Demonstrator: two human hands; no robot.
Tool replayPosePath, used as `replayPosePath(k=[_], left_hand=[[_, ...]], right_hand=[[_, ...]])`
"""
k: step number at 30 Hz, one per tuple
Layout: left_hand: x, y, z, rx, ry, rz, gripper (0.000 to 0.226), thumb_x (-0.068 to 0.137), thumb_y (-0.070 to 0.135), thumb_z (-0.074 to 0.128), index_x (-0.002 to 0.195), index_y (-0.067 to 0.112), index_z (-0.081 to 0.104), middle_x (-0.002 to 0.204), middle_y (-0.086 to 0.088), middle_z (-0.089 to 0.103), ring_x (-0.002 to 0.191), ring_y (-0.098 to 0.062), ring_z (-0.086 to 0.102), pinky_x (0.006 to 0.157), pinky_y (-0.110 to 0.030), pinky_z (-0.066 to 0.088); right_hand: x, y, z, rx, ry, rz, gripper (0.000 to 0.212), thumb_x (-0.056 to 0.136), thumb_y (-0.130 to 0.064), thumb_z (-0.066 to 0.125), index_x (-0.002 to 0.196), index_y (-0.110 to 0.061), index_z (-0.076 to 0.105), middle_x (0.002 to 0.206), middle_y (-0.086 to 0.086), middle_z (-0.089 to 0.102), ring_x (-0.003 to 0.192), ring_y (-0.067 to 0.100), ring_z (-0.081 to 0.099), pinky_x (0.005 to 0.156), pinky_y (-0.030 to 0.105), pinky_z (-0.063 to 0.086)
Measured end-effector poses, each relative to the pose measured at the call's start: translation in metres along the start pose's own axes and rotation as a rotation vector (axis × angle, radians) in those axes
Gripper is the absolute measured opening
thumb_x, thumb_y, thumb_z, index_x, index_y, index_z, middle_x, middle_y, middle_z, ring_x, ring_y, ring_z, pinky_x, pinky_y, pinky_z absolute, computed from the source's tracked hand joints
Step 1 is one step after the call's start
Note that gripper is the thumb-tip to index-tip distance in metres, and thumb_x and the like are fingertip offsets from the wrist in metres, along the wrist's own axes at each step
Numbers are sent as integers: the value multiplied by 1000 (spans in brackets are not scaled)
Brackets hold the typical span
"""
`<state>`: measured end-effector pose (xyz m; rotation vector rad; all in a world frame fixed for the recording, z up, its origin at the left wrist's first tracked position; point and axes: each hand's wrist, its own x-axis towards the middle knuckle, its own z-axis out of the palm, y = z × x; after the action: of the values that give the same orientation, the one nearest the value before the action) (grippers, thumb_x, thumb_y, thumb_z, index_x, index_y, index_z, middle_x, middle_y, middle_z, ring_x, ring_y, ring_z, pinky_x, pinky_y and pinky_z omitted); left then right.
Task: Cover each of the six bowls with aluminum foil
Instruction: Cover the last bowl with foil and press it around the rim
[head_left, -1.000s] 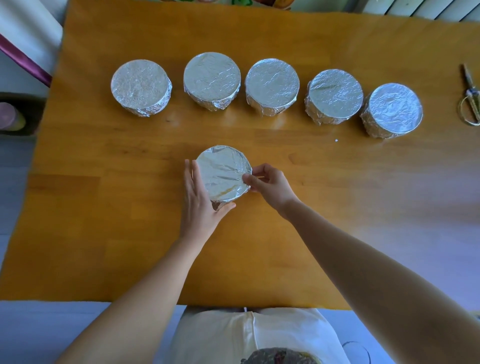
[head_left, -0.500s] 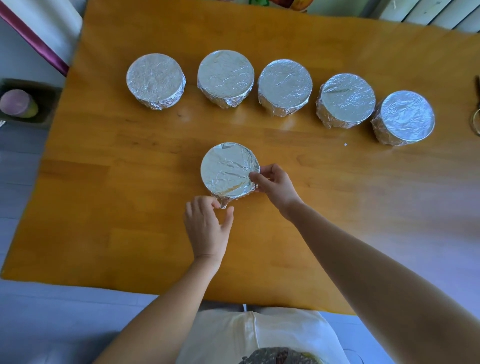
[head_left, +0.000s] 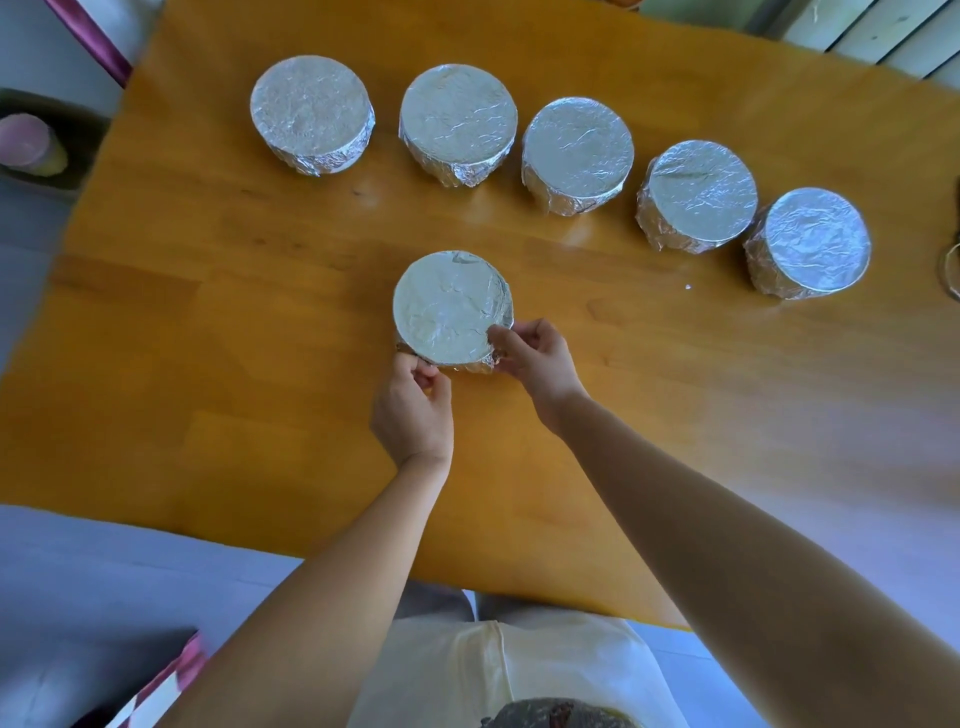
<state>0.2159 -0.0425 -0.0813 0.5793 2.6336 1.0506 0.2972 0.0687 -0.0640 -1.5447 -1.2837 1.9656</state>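
Both arms reach forward over the wooden table (head_left: 234, 322). With curled fingers, the left hand (head_left: 413, 410) pinches the near foil-covered bowl (head_left: 449, 306) at its lower-left edge and the right hand (head_left: 537, 358) pinches its lower-right rim. Five more wrapped bowls (head_left: 576, 150) stand in a row beyond it.

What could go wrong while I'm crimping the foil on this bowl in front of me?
The foil could tear: your left hand and right hand both pinch it at the rim of the near bowl. Both grips sit on its near side, so a hard tug might slide or tip it toward you. A shove away could bump the row of five covered bowls behind.
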Motion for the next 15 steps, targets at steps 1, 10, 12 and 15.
replayPosePath(k=[1, 10, 12, 15], left_hand=[[1, 1, 1, -18, 11, -3, 8, 87, 8, 68, 85, 11, 60, 76, 6, 61, 72, -27, 63, 61, -36, 47], [4, -30, -23, -50, -62, 122, 35, 81, 20, 66, 111, 8, 51, 100, -2, 52, 87, -24, 54, 67, -38, 48], [11, -33, -29, -72, -65, 163, 45, 80, 25, 62, 120, 7, 51, 111, -6, 53, 93, -21, 53, 71, -35, 48], [24, -31, -33, -106, -123, 235, 52, 83, 16, 70, 130, 10, 50, 122, -5, 56, 109, -20, 54, 82, -37, 51]], right_hand=[[-1, 1, 0, 0, 0, 1, 20, 88, -21, 70, 92, -12, 53, 95, 9, 60, 81, 14, 61, 72, 23, 55], [-17, 16, -22, -203, 1, -211, 47, 80, -27, 79, 112, -14, 48, 106, -3, 56, 87, 12, 56, 77, 21, 50], [-20, 22, -24, -350, 28, -316, 43, 77, -19, 81, 103, -14, 47, 93, -4, 51, 74, 10, 48, 68, 18, 44], [-22, 27, -14, -471, 42, -427, 41, 73, -16, 83, 95, -15, 48, 89, -3, 51, 70, 11, 47, 67, 18, 41]])
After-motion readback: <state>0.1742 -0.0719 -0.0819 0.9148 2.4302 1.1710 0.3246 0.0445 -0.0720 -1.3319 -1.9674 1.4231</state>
